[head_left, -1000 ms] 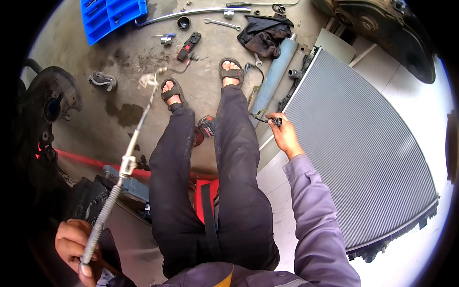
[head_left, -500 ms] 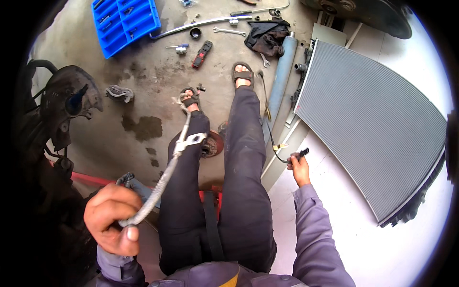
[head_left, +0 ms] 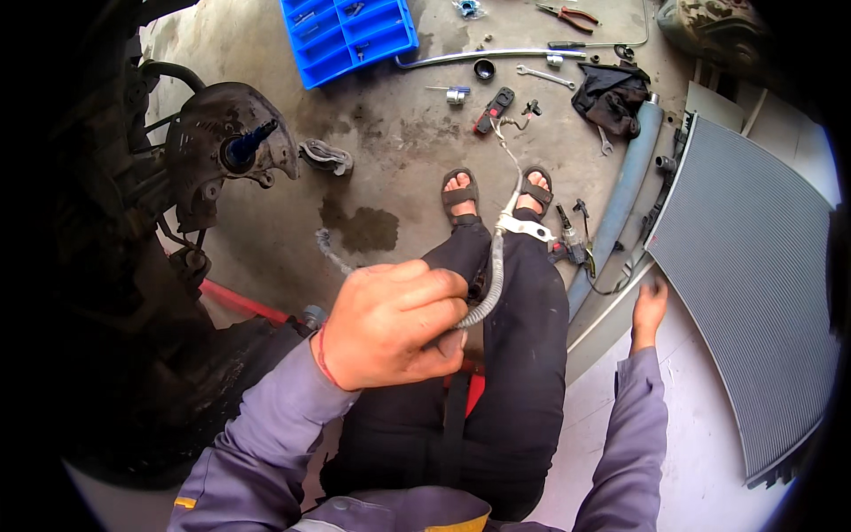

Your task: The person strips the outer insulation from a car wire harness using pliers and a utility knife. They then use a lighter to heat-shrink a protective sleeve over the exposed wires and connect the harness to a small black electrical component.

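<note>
My left hand (head_left: 399, 324) is closed round a wiring cable (head_left: 488, 288) in a grey corrugated sleeve. A white metal bracket (head_left: 525, 228) is fixed on this cable, and its thin far end carries a small dark connector (head_left: 533, 108). The other end (head_left: 330, 251) pokes out beyond my knuckles. My right hand (head_left: 650, 310) has its fingers apart, with nothing visible in them. It is beside the edge of the large grey finned radiator (head_left: 753, 266). A thin black cable (head_left: 612, 289) lies by the blue tube, short of my right hand.
To the left stands a wheel hub with its dust shield (head_left: 232, 133). On the floor are a blue compartment tray (head_left: 403, 40), a red-and-black tool (head_left: 493, 110), a spanner (head_left: 546, 77), pliers (head_left: 568, 17), a black cloth (head_left: 612, 96), a blue tube (head_left: 620, 191) and a power tool (head_left: 574, 241).
My left hand has moved right and forward with the wiring cable. My right hand has let go of the black cable. The view has shifted left, and my feet are now side by side.
</note>
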A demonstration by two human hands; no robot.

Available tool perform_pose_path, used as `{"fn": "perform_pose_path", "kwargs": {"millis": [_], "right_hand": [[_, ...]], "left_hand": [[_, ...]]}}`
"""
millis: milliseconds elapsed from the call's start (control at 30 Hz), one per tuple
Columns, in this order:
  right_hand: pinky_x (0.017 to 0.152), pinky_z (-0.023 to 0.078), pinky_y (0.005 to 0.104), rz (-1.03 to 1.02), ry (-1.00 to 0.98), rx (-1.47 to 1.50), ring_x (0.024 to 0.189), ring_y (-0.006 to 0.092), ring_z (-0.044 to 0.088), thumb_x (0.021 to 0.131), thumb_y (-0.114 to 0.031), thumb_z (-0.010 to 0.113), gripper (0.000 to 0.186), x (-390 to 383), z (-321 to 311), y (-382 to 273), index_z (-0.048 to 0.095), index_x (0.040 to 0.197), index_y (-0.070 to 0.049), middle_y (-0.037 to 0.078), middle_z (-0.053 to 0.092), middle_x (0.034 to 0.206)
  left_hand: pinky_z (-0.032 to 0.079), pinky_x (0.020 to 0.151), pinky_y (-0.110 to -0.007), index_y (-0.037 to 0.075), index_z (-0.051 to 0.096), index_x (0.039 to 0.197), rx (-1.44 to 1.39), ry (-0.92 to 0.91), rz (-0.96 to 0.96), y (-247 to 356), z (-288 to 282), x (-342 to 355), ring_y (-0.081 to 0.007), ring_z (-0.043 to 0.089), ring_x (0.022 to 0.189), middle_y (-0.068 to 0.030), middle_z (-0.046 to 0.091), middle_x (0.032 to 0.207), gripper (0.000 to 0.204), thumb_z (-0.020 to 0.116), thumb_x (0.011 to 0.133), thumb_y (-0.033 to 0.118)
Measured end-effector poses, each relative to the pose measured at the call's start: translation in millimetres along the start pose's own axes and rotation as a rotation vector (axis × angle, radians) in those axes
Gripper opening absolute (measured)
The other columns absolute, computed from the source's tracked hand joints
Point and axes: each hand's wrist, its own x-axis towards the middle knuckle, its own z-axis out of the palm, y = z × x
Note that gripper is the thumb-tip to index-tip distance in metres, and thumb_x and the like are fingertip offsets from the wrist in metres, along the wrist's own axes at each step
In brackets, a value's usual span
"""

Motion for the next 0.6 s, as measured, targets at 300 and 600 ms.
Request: {"fn": "perform_pose_path", "kwargs": {"millis": [300,600], "right_hand": [[0.096,0.048,0.046,-1.305,-0.734,0.332,0.101,0.029,0.061,0.074,-0.016,0.081,0.042,-146.7,-54.8,-304.3,0.066,0.112,-0.008,0.007,0.062,0.104],[0.077,0.047,0.0311,-0.84,-0.904,0.495,0.085,0.0179,0.057,0.099,-0.018,0.062,0.021,-120.8,4.3,-321.4,0.064,0.109,-0.001,0.008,0.056,0.092]], "left_hand": [[0.05,0.062,-0.033,0.002,0.067,0.089,-0.425,-0.048,-0.304,-2.9,10.2,16.7,-0.0241,0.064,0.074,-0.0092,0.067,0.091,0.016,0.071,0.074,0.007],[0.036,0.053,-0.025,-0.004,0.066,0.088,-1.13,0.122,-1.025,-55.9,37.6,33.8,-0.0084,0.047,0.056,-0.0026,0.059,0.072,0.031,0.057,0.096,0.024]]}}
